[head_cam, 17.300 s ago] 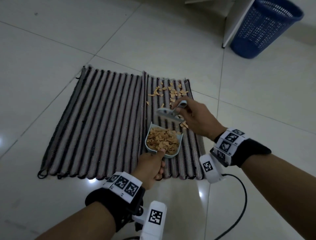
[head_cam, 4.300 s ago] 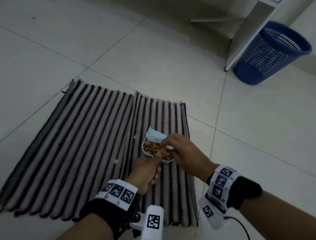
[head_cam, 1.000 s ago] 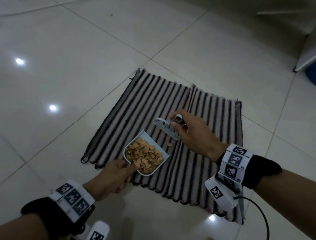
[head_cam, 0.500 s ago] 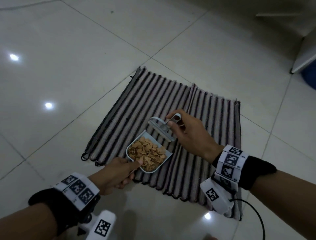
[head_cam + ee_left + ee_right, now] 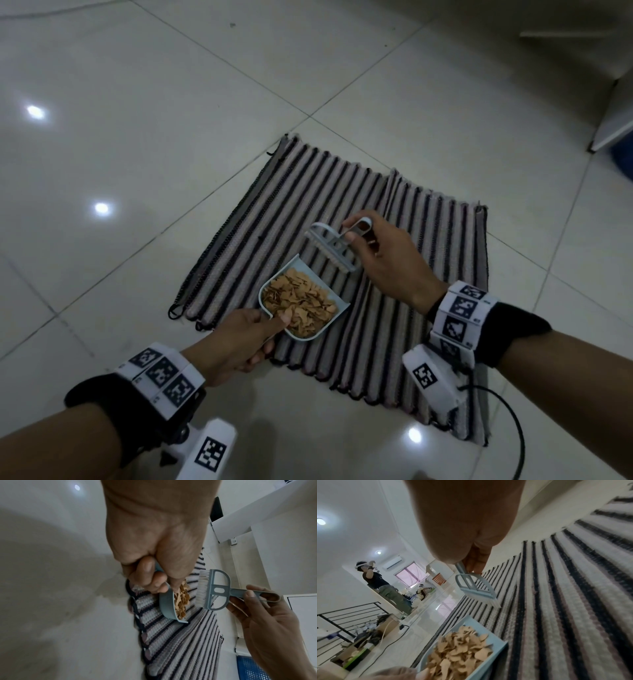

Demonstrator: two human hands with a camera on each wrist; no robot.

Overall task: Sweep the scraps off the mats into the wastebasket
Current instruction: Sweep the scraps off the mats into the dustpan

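The last stray scrap that lay on the mats a second ago, by my brush, is gone from the weave now, so I judge the sweeping done and the carry to the wastebasket the step left. The scraps are thin, tan, curled flakes heaped loosely in the pale blue dustpan, piled above its low rim near my thumb; they look light enough to slide off if I tip the open edge down. My left hand grips the dustpan's handle at 7 o'clock of the heap, fingers curled round it, thumb pressing at the pan's back edge. My right hand pinches the thin handle of the brush, held at 1 o'clock of the pan, bristles down and just clear of the mat as far as I can tell. The two striped mats lie side by side on the tiled floor. Only a sliver of the blue wastebasket shows, well apart toward 2 o'clock.
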